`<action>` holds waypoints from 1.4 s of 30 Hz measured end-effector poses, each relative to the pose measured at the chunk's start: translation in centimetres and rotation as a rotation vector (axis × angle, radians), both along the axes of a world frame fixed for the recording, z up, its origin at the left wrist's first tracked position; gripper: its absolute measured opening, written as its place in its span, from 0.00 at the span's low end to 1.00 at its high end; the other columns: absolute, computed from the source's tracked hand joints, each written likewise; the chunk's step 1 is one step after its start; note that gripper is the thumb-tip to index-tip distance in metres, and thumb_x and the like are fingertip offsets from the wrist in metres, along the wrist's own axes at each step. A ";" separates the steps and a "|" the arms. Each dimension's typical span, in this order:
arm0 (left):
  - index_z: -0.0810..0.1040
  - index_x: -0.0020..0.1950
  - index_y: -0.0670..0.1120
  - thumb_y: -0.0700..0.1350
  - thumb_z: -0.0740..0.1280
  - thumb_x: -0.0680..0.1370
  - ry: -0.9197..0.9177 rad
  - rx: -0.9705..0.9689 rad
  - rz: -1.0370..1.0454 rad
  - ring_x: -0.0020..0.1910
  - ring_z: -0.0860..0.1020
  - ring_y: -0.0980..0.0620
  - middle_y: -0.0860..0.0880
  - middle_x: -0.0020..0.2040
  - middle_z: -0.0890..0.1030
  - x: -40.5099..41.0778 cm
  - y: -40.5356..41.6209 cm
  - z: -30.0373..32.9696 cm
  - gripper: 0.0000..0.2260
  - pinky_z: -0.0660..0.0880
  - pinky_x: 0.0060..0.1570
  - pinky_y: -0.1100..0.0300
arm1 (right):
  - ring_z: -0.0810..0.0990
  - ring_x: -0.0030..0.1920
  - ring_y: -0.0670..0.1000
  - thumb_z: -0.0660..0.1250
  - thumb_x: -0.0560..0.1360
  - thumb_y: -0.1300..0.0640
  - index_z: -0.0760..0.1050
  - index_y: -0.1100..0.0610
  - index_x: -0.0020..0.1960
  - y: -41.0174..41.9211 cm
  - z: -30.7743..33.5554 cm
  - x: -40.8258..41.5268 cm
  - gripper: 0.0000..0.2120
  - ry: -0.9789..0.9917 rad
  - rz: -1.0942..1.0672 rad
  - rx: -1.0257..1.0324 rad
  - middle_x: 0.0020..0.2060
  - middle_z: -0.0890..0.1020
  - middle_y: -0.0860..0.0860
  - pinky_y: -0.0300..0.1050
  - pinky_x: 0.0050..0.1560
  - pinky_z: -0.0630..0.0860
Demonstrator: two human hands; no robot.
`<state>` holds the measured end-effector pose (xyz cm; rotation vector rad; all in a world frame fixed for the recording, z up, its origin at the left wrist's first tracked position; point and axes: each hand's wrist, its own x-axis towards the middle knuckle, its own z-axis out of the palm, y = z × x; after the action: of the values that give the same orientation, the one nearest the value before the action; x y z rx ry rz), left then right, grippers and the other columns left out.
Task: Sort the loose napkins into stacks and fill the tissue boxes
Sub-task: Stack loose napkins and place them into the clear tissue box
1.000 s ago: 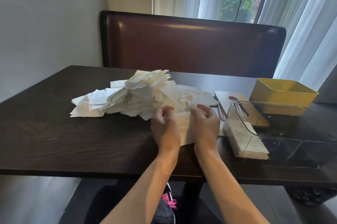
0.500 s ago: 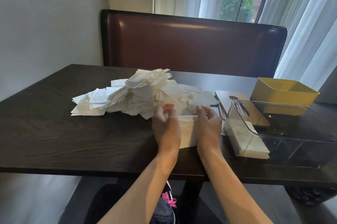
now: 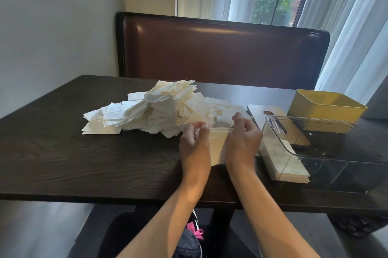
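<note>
Here, seen from a head camera: two bare forearms reaching onto a dark wooden table (image 3: pixel 63 159). Between them, a small squared-up stack of napkins (image 3: pixel 217 148), long axis running away from the body, near end close to the table's front edge. Left hand (image 3: pixel 194 145) pressed against the stack's left side, fingertips curled over its far corner and pinching it. Right hand (image 3: pixel 243 142) clamped on the right side, thumb raised at the far end. Just behind and to the left, touching the left fingertips, a big untidy heap of loose napkins (image 3: pixel 153 110). Immediately right of the right hand, a clear plastic box (image 3: pixel 327 148), already holding a flat stack of napkins (image 3: pixel 283 163) against its near-left wall. Beyond it, a wooden lid with a slot (image 3: pixel 273 117) and a yellow box (image 3: pixel 325 110). Likely next: carrying the held stack rightward into the clear box, right hand nearer, long axis already roughly parallel to the stack inside.
</note>
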<state>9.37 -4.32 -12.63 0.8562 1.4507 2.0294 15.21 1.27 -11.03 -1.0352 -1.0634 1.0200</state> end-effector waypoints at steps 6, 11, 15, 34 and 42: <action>0.79 0.51 0.48 0.39 0.61 0.81 -0.079 -0.055 0.102 0.44 0.77 0.56 0.49 0.46 0.80 -0.6 0.5 -0.4 0.08 0.72 0.40 0.68 | 0.81 0.52 0.52 0.67 0.76 0.57 0.77 0.49 0.47 -0.6 -1.3 0.4 0.03 -0.013 0.098 -0.134 0.47 0.83 0.50 0.53 0.57 0.78; 0.79 0.54 0.47 0.42 0.63 0.81 -0.065 -0.034 0.067 0.41 0.78 0.63 0.52 0.47 0.81 -0.2 0.3 -0.2 0.06 0.71 0.40 0.71 | 0.83 0.48 0.53 0.62 0.78 0.62 0.79 0.54 0.50 -1.2 -1.3 1.0 0.08 0.106 0.140 -0.198 0.45 0.84 0.54 0.47 0.47 0.78; 0.78 0.55 0.50 0.41 0.63 0.81 -0.046 -0.049 0.098 0.47 0.77 0.57 0.52 0.50 0.80 -0.3 0.3 -0.3 0.07 0.71 0.45 0.68 | 0.82 0.51 0.49 0.65 0.79 0.58 0.80 0.55 0.52 -1.2 -0.9 1.5 0.06 0.100 0.172 -0.176 0.47 0.85 0.51 0.44 0.52 0.77; 0.80 0.49 0.46 0.45 0.62 0.83 0.040 -0.104 0.148 0.35 0.76 0.60 0.53 0.40 0.81 -0.5 1.6 0.2 0.08 0.69 0.32 0.69 | 0.80 0.37 0.41 0.58 0.82 0.53 0.80 0.57 0.41 -1.8 -0.7 1.4 0.17 -0.136 0.180 -0.061 0.35 0.82 0.46 0.41 0.40 0.72; 0.79 0.44 0.46 0.48 0.60 0.84 -0.037 -0.083 0.259 0.32 0.76 0.63 0.52 0.35 0.78 -1.8 1.9 1.3 0.13 0.69 0.31 0.71 | 0.76 0.36 0.37 0.57 0.83 0.49 0.75 0.53 0.41 -3.1 -0.5 1.9 0.16 -0.297 0.259 0.167 0.35 0.79 0.49 0.30 0.37 0.69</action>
<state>7.58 -2.38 -11.31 0.6198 1.6862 2.1385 17.07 -1.82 -11.54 -0.9466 -1.5314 0.9808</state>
